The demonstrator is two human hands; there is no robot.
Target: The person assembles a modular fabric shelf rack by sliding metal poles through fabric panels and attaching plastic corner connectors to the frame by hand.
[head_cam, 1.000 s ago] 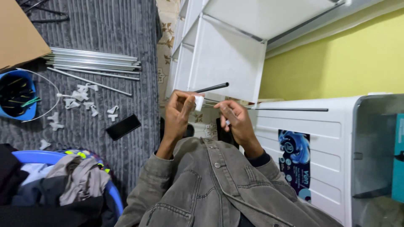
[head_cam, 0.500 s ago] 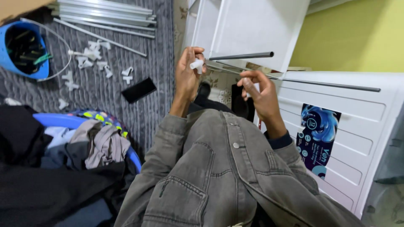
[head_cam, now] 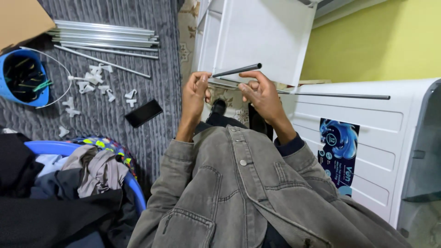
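Both hands are working up at chest height, right in front of the white shelf unit (head_cam: 271, 32). My left hand (head_cam: 195, 94) is curling closed around something small; I can't tell from here what it's pinching, the fingers are hiding it. My right hand (head_cam: 259, 92) is gripping the dark rod (head_cam: 236, 70) near its free end, thumb and fingers wrapped on it.

To do this well I'm keeping the rod end steady and level between both hands, square to whatever goes on it, and pushing straight along its axis, no twisting sideways.

Room is getting tight: the shelf panel is just behind the rod tip, and a second long rod (head_cam: 340, 96) is running off right over the white appliance (head_cam: 367, 133). More open space is on my left, over the grey rug (head_cam: 115, 133), though spare white connectors (head_cam: 98, 82), metal tubes (head_cam: 105, 36) and a black phone (head_cam: 144, 113) are lying there.
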